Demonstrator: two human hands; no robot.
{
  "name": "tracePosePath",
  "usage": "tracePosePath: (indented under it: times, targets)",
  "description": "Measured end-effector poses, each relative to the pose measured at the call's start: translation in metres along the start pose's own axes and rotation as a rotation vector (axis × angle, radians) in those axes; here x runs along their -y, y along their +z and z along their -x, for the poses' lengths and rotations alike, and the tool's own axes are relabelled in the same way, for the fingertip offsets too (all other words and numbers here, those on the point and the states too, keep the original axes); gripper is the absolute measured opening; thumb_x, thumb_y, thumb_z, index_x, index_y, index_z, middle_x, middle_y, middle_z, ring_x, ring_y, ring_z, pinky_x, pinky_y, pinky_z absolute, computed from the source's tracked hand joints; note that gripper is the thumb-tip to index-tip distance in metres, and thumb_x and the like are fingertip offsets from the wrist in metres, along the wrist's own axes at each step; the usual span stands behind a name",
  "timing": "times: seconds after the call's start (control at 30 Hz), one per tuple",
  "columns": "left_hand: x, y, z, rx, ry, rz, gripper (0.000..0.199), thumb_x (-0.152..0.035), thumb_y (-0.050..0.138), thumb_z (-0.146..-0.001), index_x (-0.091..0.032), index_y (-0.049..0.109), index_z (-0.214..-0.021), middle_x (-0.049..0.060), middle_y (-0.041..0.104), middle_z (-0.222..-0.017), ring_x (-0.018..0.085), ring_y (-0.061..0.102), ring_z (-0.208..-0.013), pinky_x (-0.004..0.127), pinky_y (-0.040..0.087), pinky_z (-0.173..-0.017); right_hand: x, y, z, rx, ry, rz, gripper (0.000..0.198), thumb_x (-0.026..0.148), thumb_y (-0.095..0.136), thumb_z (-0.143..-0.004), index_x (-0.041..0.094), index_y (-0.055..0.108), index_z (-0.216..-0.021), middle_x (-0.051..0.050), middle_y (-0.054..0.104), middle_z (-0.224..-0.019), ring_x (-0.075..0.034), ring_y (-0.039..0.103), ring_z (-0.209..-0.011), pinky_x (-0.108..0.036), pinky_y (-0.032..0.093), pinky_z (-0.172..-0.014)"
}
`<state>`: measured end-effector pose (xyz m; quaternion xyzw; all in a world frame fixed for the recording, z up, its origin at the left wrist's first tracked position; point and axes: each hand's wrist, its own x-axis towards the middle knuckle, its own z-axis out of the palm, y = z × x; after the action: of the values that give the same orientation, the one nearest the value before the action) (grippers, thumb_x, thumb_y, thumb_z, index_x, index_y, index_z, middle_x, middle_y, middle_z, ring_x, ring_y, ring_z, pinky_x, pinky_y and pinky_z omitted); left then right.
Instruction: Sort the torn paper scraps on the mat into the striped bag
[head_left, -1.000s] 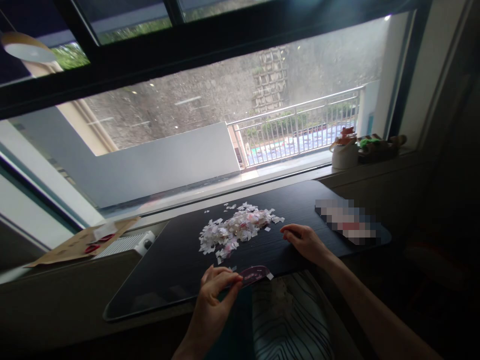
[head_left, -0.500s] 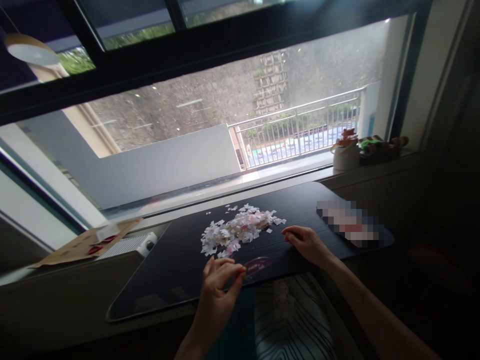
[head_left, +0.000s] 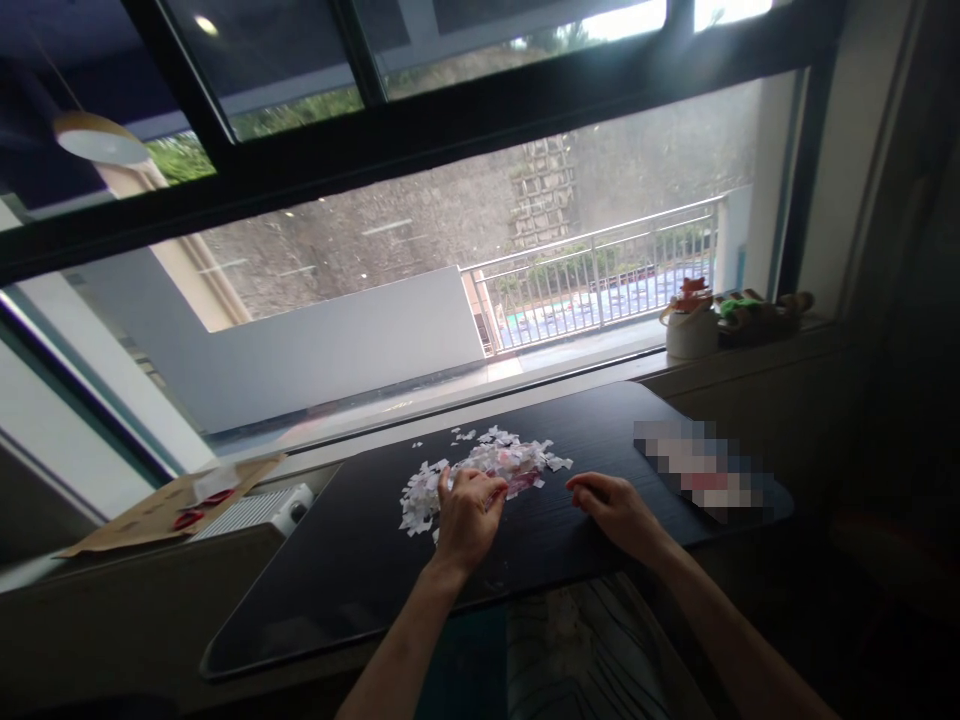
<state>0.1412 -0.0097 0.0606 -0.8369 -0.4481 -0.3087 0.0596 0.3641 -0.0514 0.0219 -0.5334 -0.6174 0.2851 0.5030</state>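
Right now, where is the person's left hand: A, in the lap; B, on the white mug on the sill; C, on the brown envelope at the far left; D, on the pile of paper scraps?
D: the left hand rests on the paper scraps on the dark board.

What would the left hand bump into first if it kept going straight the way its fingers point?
The left hand points away from the person, toward the window. Its fingertips already sit at the pile of paper scraps on the black tabletop, so it would likely meet those scraps first, though depth is hard to judge.
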Motion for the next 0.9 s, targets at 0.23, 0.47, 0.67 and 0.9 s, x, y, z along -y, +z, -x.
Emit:
tracePosePath:
  times: [0.23,0.47,0.67,0.9]
  targets:
    - [0.007,-0.031,0.04,0.125,0.034,0.085,0.014,-0.029,0.055,-0.086,-0.03,0.069,-0.085,-0.001,0.07,-0.084,0.023,0.06,-0.095,0.058,0.015,-0.109,-0.003,0.0,0.0,-0.009,0.004,-0.012,0.03,0.034,0.047,-0.083,0.017,0.07,-0.091,-0.004,0.071,-0.076,-0.019,0.065,-0.073,-0.027,0.048,-0.067]
    - [0.011,-0.058,0.072,0.06,0.023,0.073,0.011,-0.032,0.058,-0.083,-0.031,0.069,-0.083,-0.001,0.071,-0.084,0.025,0.06,-0.095,0.061,0.018,-0.107,-0.004,0.0,0.001,-0.006,0.0,-0.012,0.029,0.033,0.048,-0.084,0.016,0.07,-0.091,-0.004,0.07,-0.077,-0.018,0.064,-0.073,-0.028,0.048,-0.068]
    - [0.004,-0.047,0.063,0.093,-0.014,0.106,0.013,-0.031,0.057,-0.084,-0.03,0.07,-0.085,-0.001,0.071,-0.085,0.024,0.06,-0.097,0.059,0.016,-0.109,-0.007,0.001,-0.001,-0.017,0.025,-0.022,0.029,0.033,0.049,-0.083,0.016,0.07,-0.091,-0.004,0.071,-0.076,-0.019,0.064,-0.073,-0.028,0.048,-0.068]
    - [0.007,-0.046,0.083,0.132,-0.099,0.182,0.012,-0.035,0.059,-0.084,-0.031,0.069,-0.084,-0.002,0.07,-0.086,0.025,0.058,-0.098,0.061,0.015,-0.107,-0.01,0.001,-0.001,-0.013,0.028,-0.035,0.028,0.034,0.049,-0.083,0.018,0.07,-0.09,-0.003,0.07,-0.075,-0.019,0.064,-0.072,-0.028,0.047,-0.068]
